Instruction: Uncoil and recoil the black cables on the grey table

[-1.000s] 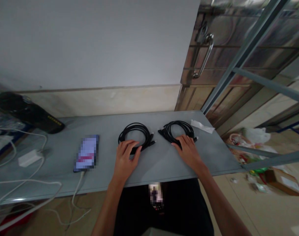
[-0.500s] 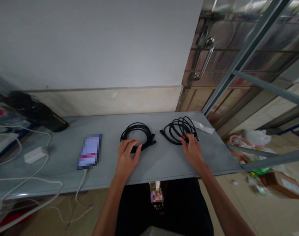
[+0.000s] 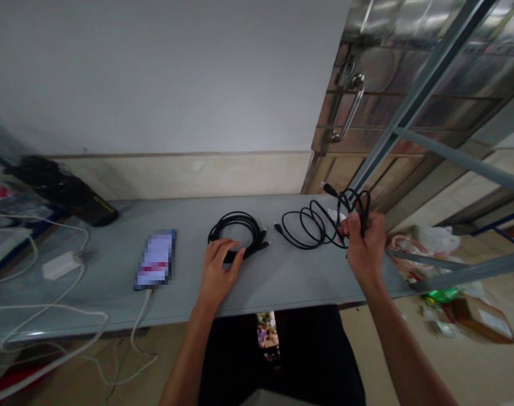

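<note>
A black cable lies partly lifted at the right of the table, with my right hand (image 3: 367,245) closed round a bunch of its loops. One plug of this right-hand cable (image 3: 313,225) points up above the fist, while other loops and a second plug trail leftward onto the tabletop. My left hand (image 3: 218,265) rests at the lower left of another coiled black cable (image 3: 250,228), thumb and fingers apart and touching or just over the coil. That coil lies flat, its two plugs at its right side. Behind my right hand shows part of a white strip (image 3: 336,216).
On the grey table (image 3: 189,304) a phone (image 3: 155,259) lies with a white cable plugged in. A black bottle (image 3: 74,194) and a white adapter (image 3: 61,265) are farther left. A metal frame post (image 3: 403,124) rises at the right. Another phone (image 3: 267,335) sits on my lap.
My right hand has gathered part of the right cable, lifted it and drawn it rightward, so its loops are stretched out. My left hand and the left coil have stayed in place.
</note>
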